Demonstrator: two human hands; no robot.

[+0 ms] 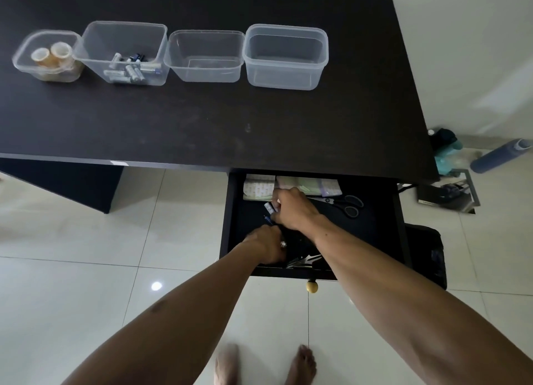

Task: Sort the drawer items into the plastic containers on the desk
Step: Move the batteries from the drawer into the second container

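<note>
From the head view, both hands reach into the open drawer (375,228) under the desk (202,119). The right hand (292,210) pinches a small white item (270,207) near the scissors (347,206) and the paper packets (259,187), while the left hand (266,247) curls over dark clutter at the drawer's front, and I cannot tell whether it grips anything. On the desk four clear plastic containers (285,57) stand in a row, the leftmost holding tape rolls (52,54) and the next one batteries (131,68).
</note>
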